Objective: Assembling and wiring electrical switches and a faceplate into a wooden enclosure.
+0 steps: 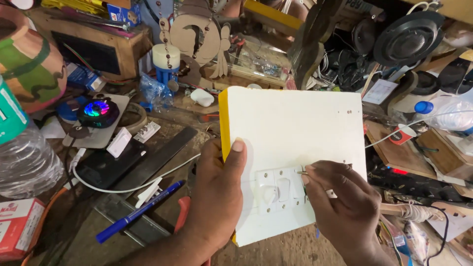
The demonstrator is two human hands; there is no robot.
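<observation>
A: Cluttered workbench [162, 231], head view only. Wires, tools, loose parts piled along the back.

B: Main item?

A: White board with a yellow edge [295, 133], held tilted over the middle of the bench. White switch plate [280, 189] sits low on its face, near the bottom edge.

B: Left hand?

A: Left hand [217, 197] grips the board's left edge, thumb pressed flat on the white face, fingers wrapped behind and out of sight. It's steadying the board.

B: Right?

A: Right hand [345, 207] is at the plate's right side, fingertips pressed together, pinching something small and thin, looks like a screw or pin [302, 173]. Too small to be sure. It's touching or just beside the plate's upper right corner.

B: Step?

A: My read: fixing the switch plate onto the board, right side being fastened. Next move would need the small piece lined up square to its hole, while the left keeps the board from rocking.

B: Other stuff?

A: Blue pen [138, 212] on the bench left of the board, white cable [123, 189] looping beside it, dark flat device [106, 165] behind. Small round gadget with coloured lights [97, 111] further back left. Clear plastic bottle [24, 162] at far left, another with a blue cap [446, 114] far right. Black speaker cone [409, 37] top right. Painted clay pot [27, 59] top left.
</observation>
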